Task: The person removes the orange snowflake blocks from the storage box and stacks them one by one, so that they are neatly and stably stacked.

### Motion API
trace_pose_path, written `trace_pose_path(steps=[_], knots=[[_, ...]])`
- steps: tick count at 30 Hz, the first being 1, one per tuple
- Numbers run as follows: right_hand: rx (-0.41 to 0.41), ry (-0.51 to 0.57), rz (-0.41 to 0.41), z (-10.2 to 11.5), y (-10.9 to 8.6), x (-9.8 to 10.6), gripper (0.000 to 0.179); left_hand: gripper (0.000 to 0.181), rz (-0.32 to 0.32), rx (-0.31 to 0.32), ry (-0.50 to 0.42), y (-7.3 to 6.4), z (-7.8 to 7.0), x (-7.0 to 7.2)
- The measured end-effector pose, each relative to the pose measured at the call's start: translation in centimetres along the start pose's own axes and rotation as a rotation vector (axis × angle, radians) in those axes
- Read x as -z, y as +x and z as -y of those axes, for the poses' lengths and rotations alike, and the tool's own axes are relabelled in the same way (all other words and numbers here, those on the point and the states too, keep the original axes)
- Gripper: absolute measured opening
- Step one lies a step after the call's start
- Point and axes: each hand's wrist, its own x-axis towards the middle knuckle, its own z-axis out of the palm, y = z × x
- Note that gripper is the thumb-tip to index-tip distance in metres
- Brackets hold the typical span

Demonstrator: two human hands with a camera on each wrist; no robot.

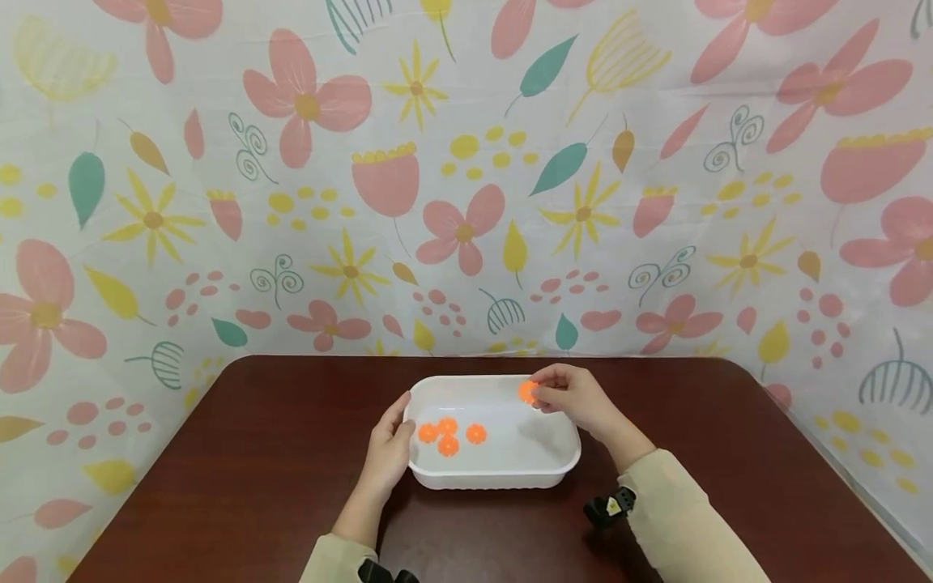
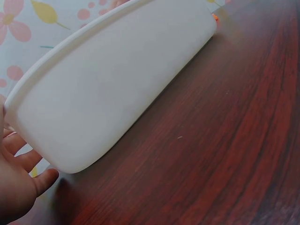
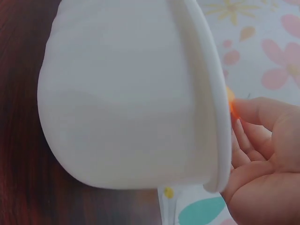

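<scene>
Thumb and fingertips of the right hand [image 1: 579, 401] pinch an orange piece [image 1: 526, 392] at the tub's far edge, towards its far right corner; from where I stand, I cannot tell whether the piece touches the rim. The left hand [image 1: 389, 449] grips the left end of the white tub [image 1: 496, 478], thumb at the rim, fingers against the outer wall. Inside, towards the left edge, three scalloped orange pieces [image 1: 448, 446] lie clustered; a fourth piece [image 1: 476, 434] lies apart, just to their right. Below the right sleeve [image 1: 678, 510], a black device [image 1: 608, 508] bears a white and yellow mark, too small to read. The tub sits near the middle of the far edge of the dark table [image 1: 219, 486]. Behind hangs a flower-print cloth [image 1: 466, 227].
</scene>
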Motion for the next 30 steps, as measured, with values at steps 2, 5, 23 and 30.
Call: trace_pose_path(steps=[2, 5, 23, 30], knots=[[-0.014, 0.009, -0.010, 0.0, 0.0, 0.3, 0.027, 0.047, -0.002, -0.003, 0.001, 0.1, -0.1, 0.0], [-0.029, 0.012, -0.025, -0.1, -0.1, 0.7, 0.029, 0.047, -0.002, -0.002, 0.003, 0.1, -0.2, -0.1], [-0.027, 0.080, -0.114, -1.7, -1.4, 2.9, 0.037, 0.048, 0.003, 0.005, -0.004, 0.1, -0.1, -0.1], [-0.030, 0.143, -0.148, -2.6, -2.1, 3.6, 0.040, 0.047, 0.004, 0.014, -0.007, -0.1, -0.3, 0.1]])
